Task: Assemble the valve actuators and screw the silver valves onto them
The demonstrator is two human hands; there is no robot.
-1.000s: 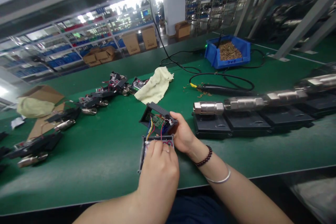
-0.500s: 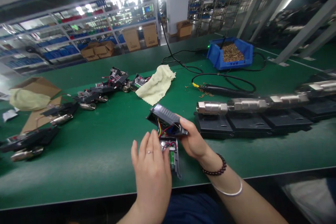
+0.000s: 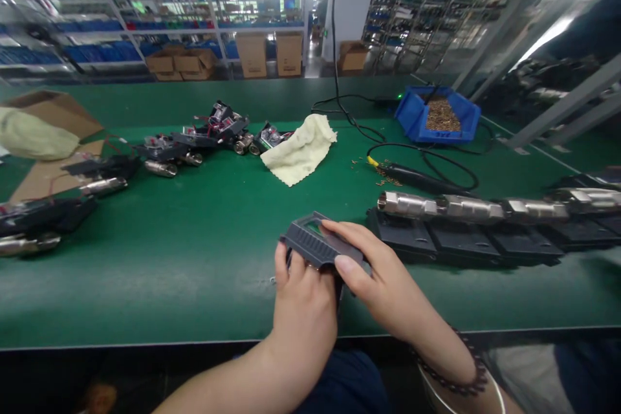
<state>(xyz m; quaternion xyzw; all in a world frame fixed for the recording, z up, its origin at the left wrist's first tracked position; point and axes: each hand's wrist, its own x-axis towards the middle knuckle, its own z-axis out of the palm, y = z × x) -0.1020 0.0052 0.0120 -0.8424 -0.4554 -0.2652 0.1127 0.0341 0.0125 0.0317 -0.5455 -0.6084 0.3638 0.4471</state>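
Over the near middle of the bench, my right hand (image 3: 383,275) grips a dark grey plastic housing cover (image 3: 308,242) by its right end, thumb along the near edge and fingers on top. A small window showing green is in the cover's upper face. My left hand (image 3: 306,307) is beneath the cover, its fingers bent around the housing and their tips mostly hidden. The housing's lower half and the wires are nearly all out of sight behind the hands.
On the right stands a row of dark housings (image 3: 405,233) with metal fittings (image 3: 410,205). Opened units (image 3: 162,147) lie along the left. A pale cloth (image 3: 301,152), a black corded tool (image 3: 412,174), loose screws and a blue bin (image 3: 436,136) of screws are farther back.
The cover has turned over, so its windowed face now shows and the wires and green board are hidden. My left hand has moved in under it. The view has shifted and levelled.
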